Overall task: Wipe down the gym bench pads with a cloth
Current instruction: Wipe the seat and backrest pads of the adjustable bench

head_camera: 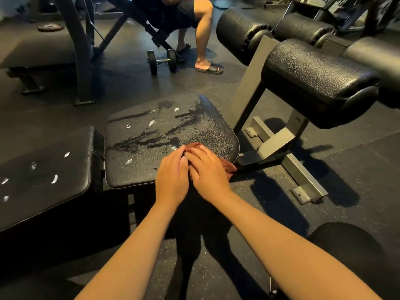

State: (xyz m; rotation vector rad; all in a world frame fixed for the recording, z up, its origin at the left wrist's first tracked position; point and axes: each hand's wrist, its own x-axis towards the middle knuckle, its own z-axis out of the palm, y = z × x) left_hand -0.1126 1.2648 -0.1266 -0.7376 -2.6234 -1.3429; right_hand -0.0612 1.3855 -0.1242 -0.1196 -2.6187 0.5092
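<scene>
Cloth [227, 166] (reddish) on seat pad [151, 135] | left hand [172, 178], right hand [208, 174]: fingers flat, pressing it

Both hands [190, 172] cover most of the red cloth [228, 167]; grip underneath unreadable; back pad [43, 169] cut off left; seated person [184, 16] cropped at top.

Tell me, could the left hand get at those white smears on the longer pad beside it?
Probably yes: the left hand rests on the cloth, and nothing stands between it and the longer pad.
</scene>
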